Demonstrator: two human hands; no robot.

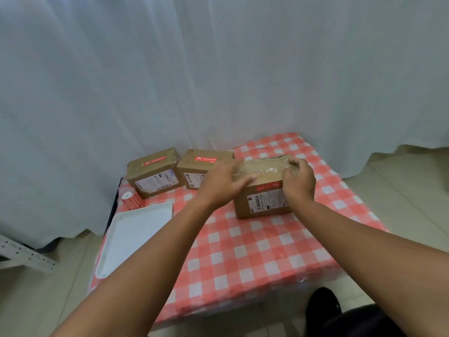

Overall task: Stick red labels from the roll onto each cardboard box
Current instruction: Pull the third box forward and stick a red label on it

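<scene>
- Both hands were out over the near cardboard box [263,190] on the checked table [243,251].
- The left hand [224,180] lay spread, fingers straight, across the box's left top edge.
- The right hand [298,181] curled over the box's right top corner, fingers bent onto the taped top.
- A red label [267,187] sat on the box's front face, between the two hands.
- Two more boxes stood beyond the left hand: the middle box [204,166] and the far-left box [154,172], each with a red label on top.
- The label roll [131,198] stood well left of the left hand, with a white tray [136,237] just in front of it.
</scene>
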